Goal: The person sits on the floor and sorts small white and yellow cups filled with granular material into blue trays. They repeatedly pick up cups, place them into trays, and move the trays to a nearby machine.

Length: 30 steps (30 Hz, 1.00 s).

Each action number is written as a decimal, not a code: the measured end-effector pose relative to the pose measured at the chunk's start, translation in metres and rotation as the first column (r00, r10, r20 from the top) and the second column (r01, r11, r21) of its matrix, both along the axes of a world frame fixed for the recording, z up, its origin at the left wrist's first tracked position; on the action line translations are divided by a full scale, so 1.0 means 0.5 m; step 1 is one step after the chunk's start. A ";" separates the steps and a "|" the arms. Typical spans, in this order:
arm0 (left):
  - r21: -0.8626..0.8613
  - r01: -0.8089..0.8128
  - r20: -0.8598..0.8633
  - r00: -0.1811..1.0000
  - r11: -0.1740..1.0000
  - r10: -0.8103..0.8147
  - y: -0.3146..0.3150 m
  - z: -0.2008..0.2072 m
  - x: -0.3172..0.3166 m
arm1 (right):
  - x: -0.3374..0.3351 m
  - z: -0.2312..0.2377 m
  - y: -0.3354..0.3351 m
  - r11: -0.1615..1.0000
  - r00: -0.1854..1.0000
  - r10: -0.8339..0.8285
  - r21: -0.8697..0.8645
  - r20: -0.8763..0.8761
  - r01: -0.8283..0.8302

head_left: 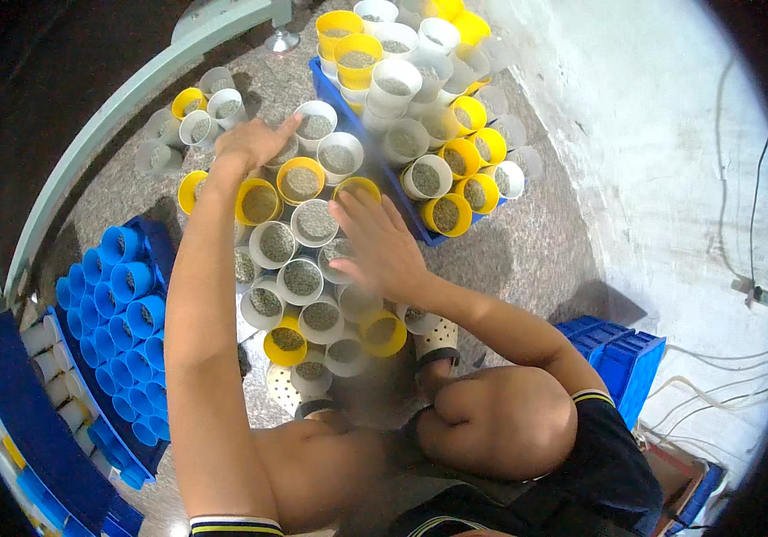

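Note:
A cluster of white and yellow cups filled with grey-green pellets stands on the floor before me. At its far left edge my left hand (254, 145) is open, one digit stretched towards the rim of a white cup (316, 120); its other fingers are partly hidden. My right hand (382, 246) lies open over the cluster's right side, fingers spread. Its fingertips are by a yellow cup (357, 190), and it partly covers a white cup (337, 259). Between the hands stand another yellow cup (301, 179) and a white one (315, 222).
A blue crate (415, 215) piled with similar cups stands at the far right. Several more cups (196, 130) sit far left. Blue cups (124, 313) fill a tray at left, under a curved metal rail (89, 143). Blue bins (612, 358) and cables lie by the white wall (661, 161).

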State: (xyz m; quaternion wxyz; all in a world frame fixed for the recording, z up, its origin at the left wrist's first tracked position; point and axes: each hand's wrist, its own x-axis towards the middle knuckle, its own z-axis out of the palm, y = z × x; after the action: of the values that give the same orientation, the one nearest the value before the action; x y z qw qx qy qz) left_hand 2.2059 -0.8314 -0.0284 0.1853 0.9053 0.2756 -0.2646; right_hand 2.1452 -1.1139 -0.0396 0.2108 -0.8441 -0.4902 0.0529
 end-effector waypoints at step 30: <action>-0.288 0.245 0.055 0.969 0.926 -0.240 -0.049 -0.006 -0.132 | -0.107 0.086 -0.144 0.995 0.978 0.020 -0.093 -0.207 -0.040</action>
State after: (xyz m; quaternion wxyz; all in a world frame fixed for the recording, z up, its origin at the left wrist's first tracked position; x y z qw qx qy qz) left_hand 2.1397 -0.8561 -0.0312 0.2855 0.8975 0.1178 -0.3149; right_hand 2.0915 -1.1857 0.0035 0.2186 -0.8357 -0.4754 0.1668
